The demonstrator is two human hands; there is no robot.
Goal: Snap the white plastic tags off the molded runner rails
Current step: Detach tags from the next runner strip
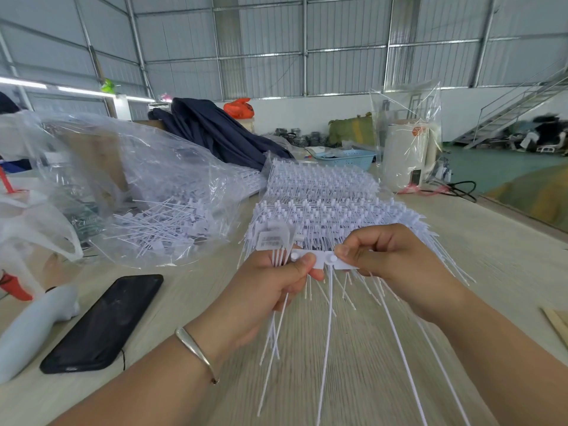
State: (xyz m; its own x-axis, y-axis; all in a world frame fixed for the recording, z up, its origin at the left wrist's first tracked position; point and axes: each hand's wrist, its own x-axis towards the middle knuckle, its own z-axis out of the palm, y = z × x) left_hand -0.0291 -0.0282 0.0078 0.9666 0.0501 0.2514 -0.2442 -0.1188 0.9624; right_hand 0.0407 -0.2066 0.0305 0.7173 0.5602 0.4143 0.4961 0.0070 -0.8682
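Two bare hands work a strip of white plastic tags above a pale wooden table (461, 247). The left hand (276, 281) has its fingers curled tight around a bundle of loose tags (273, 238), their flat heads poking up above the fist and their thin tails hanging down below it. The right hand (387, 253) pinches one end of a short white rail (319, 259) between thumb and fingertips, while the left thumb presses on the rail's other end — the piece spans the gap between both hands. Behind them lies a stack of uncut tag rails (322, 192), just beyond the knuckles. To the left, a clear plastic bag (147, 167) holds a heap of separated tags. A black phone (104, 324) rests face up near the left forearm, which wears a silver bangle (196, 348).
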